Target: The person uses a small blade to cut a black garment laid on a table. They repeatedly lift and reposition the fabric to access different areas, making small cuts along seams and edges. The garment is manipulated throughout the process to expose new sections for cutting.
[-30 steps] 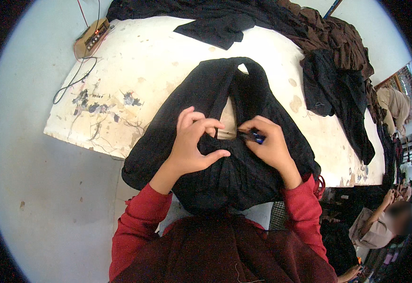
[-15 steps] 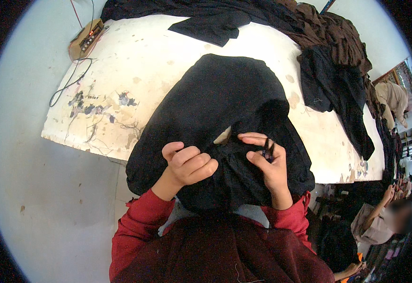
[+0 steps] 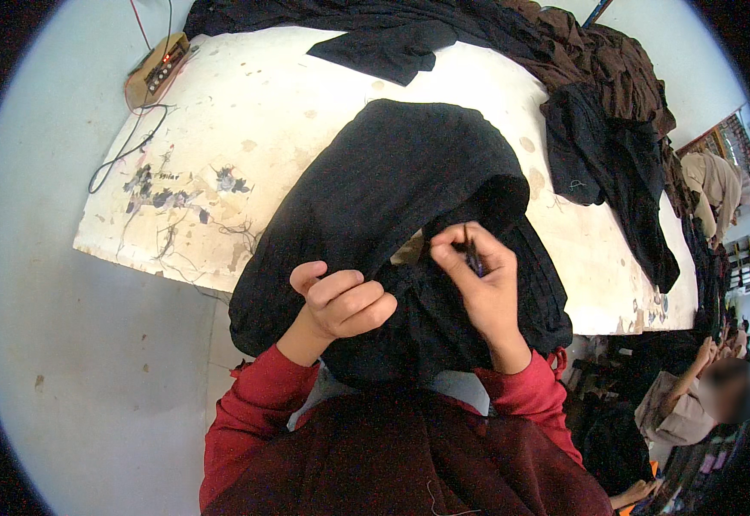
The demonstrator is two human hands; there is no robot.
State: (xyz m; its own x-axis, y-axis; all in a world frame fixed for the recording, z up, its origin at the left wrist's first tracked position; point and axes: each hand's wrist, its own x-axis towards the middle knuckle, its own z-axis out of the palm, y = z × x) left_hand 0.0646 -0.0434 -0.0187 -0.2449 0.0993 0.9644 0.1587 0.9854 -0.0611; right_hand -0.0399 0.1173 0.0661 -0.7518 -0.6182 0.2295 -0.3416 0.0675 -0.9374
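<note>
A black garment (image 3: 375,163) lies bunched over the near edge of the table and toward my lap, with a gap at its middle where a pale patch shows through. My left hand (image 3: 340,301) is closed on the black garment, fingers curled, left of the gap; its grip point is partly hidden. Just right of the gap, my right hand (image 3: 482,279) has thumb and forefinger pinched together at the cloth. A small, slim dark tool (image 3: 473,254) sits within its fingers; its exact kind is unclear. Whether the fingertips also pinch cloth or thread is hidden.
The white, stained table (image 3: 263,103) carries dark cloth (image 3: 383,52) along its far side and black and brown garments (image 3: 611,138) at right. A tan box with a cable (image 3: 156,73) stands at far left. A co-worker (image 3: 680,408) sits at lower right.
My right thumb and forefinger have come together from apart, and the hand has tilted upward. The cloth edge behind it has risen into a fold. My left hand has barely moved.
</note>
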